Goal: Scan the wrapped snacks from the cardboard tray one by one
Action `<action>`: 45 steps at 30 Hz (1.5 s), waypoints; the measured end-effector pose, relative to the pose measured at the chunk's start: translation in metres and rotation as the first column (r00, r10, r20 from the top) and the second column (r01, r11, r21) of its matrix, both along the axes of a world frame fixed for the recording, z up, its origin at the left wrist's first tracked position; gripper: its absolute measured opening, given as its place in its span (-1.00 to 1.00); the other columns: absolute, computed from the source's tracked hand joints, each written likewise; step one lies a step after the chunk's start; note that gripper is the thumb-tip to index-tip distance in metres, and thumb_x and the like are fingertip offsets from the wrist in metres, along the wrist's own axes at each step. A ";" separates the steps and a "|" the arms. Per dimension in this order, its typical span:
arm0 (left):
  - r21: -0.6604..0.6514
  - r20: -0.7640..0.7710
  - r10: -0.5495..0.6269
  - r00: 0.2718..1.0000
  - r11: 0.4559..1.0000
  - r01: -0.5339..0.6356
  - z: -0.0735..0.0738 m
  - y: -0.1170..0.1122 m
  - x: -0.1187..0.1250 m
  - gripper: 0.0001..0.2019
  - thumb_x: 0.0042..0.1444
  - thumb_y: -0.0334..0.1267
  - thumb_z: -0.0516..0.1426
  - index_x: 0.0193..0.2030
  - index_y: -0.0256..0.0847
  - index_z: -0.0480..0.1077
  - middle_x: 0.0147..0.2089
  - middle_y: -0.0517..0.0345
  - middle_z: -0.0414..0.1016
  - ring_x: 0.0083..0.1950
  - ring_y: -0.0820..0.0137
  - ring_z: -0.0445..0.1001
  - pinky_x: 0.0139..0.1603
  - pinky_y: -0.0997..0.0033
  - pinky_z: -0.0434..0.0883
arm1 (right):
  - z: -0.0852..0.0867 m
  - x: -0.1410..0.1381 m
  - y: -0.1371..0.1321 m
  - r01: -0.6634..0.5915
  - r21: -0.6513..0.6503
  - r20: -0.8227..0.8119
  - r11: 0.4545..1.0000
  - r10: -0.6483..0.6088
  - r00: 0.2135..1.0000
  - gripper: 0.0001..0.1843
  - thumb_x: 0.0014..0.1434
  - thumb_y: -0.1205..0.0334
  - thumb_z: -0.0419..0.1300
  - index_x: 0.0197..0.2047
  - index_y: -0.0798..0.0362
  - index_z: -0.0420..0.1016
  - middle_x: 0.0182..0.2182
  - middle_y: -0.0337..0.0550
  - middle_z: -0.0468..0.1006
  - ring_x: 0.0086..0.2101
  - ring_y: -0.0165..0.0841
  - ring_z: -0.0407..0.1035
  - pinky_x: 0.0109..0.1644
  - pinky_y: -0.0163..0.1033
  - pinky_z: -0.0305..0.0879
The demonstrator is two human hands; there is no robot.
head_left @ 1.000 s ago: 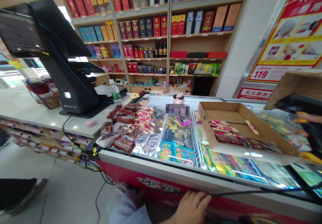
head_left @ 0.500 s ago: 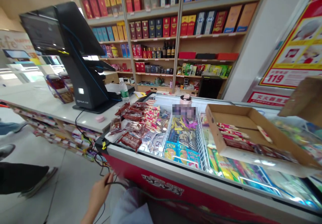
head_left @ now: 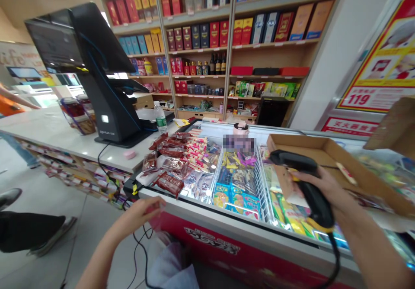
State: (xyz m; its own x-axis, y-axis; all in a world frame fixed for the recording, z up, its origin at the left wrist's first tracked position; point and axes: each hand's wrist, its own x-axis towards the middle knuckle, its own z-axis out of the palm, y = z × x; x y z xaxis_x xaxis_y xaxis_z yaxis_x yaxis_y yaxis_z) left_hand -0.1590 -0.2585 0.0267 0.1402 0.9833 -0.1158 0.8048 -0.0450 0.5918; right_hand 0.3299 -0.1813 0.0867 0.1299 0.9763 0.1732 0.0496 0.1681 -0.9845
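My right hand [head_left: 327, 189] is wrapped round the handle of a black and yellow barcode scanner [head_left: 316, 194], held over the front right of the chest freezer. Its head points left and its cable [head_left: 335, 258] hangs from the handle. The scanner hides part of an open cardboard box [head_left: 301, 144] holding stick-shaped snacks. Near the freezer's front left edge, my left hand [head_left: 145, 213] has its fingers stretched out with nothing visible in them. Left of centre, brown-wrapped packs [head_left: 170, 181] with red and white sticks lie piled on the glass top.
A black checkout terminal [head_left: 103, 81] stands on the white counter [head_left: 55, 129] beside a water bottle [head_left: 160, 118]. Loose cables [head_left: 138, 241] hang to the floor below my left hand. A person's leg and shoe [head_left: 35, 232] are at the left. Boxed goods fill the shelves behind.
My right hand has come into view at the right with the barcode scanner. My left hand has let go of the cable and moved up and right to the freezer edge.
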 end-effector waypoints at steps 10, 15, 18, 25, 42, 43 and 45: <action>0.468 -0.583 0.129 0.802 0.861 0.201 0.063 0.178 0.086 -0.73 0.17 -0.38 -0.07 -0.13 -0.21 0.42 -0.10 -0.05 0.51 -0.08 0.27 0.48 -0.12 0.38 0.36 | -0.056 -0.102 0.099 -0.309 -0.233 -0.230 0.922 0.256 0.939 -0.47 -0.18 0.14 0.38 -0.18 0.08 0.25 -0.51 -0.24 0.46 -0.66 -0.46 0.32 -0.63 -0.39 0.25; 0.346 -0.689 0.084 0.719 0.911 0.226 0.076 0.254 0.090 -0.74 0.06 -0.49 0.01 -0.21 -0.27 0.50 -0.12 -0.17 0.52 -0.07 0.19 0.49 -0.10 0.31 0.38 | -0.082 -0.093 0.111 -0.321 -0.241 -0.330 0.916 0.234 0.915 -0.46 -0.18 0.13 0.38 -0.17 0.06 0.25 -0.50 -0.23 0.48 -0.66 -0.42 0.36 -0.65 -0.38 0.25; 0.290 -0.694 0.021 0.719 0.923 0.254 0.070 0.277 0.087 -0.78 -0.05 -0.53 0.10 -0.31 -0.25 0.54 -0.18 -0.16 0.54 -0.11 0.17 0.50 -0.11 0.28 0.38 | -0.085 -0.088 0.110 -0.306 -0.245 -0.357 0.920 0.208 0.911 -0.47 -0.18 0.12 0.38 -0.17 0.07 0.27 -0.54 -0.25 0.46 -0.66 -0.42 0.36 -0.67 -0.39 0.23; 0.303 -0.659 0.001 0.752 0.915 0.265 0.037 0.296 0.095 -0.89 -0.13 -0.53 0.17 -0.51 -0.29 0.49 -0.36 -0.19 0.54 -0.19 0.12 0.51 -0.16 0.24 0.38 | -0.080 -0.093 0.108 -0.303 -0.243 -0.382 0.921 0.196 0.903 -0.45 -0.19 0.15 0.39 -0.16 0.07 0.25 -0.57 -0.26 0.45 -0.66 -0.41 0.36 -0.64 -0.38 0.26; 0.298 0.887 -0.153 0.435 0.910 -0.288 -0.009 0.265 0.174 -0.70 0.06 -0.12 0.11 -0.11 -0.13 0.15 -0.07 0.07 0.41 -0.14 0.38 0.47 -0.17 0.16 0.52 | -0.093 -0.091 0.113 -0.307 -0.196 -0.412 0.931 0.206 0.887 -0.48 -0.13 0.09 0.37 -0.16 0.09 0.28 -0.51 -0.21 0.49 -0.66 -0.42 0.36 -0.62 -0.36 0.28; 0.270 0.911 -0.146 0.387 0.919 -0.287 -0.014 0.262 0.178 -0.67 0.03 -0.12 0.15 -0.12 -0.13 0.15 -0.05 0.07 0.41 -0.11 0.37 0.47 -0.15 0.15 0.52 | -0.093 -0.091 0.113 -0.297 -0.199 -0.415 0.934 0.194 0.889 -0.48 -0.13 0.07 0.37 -0.15 0.09 0.28 -0.52 -0.22 0.49 -0.66 -0.42 0.36 -0.63 -0.36 0.27; 0.238 0.942 -0.138 0.306 0.917 -0.319 -0.019 0.260 0.179 -0.64 0.00 -0.11 0.19 -0.12 -0.13 0.17 0.00 0.05 0.39 -0.06 0.35 0.45 -0.11 0.11 0.51 | -0.093 -0.092 0.111 -0.282 -0.200 -0.416 0.938 0.179 0.892 -0.47 -0.12 0.05 0.37 -0.15 0.09 0.29 -0.51 -0.22 0.49 -0.66 -0.43 0.36 -0.64 -0.37 0.27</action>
State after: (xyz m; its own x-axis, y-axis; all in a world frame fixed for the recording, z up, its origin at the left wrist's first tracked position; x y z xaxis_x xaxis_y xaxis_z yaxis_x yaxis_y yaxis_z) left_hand 0.0198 0.0011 0.0077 -0.1671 0.9259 0.3389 -0.2707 -0.3736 0.8872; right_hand 0.2380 -0.0701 -0.0064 -0.0981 0.9906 -0.0954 -0.3520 -0.1242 -0.9277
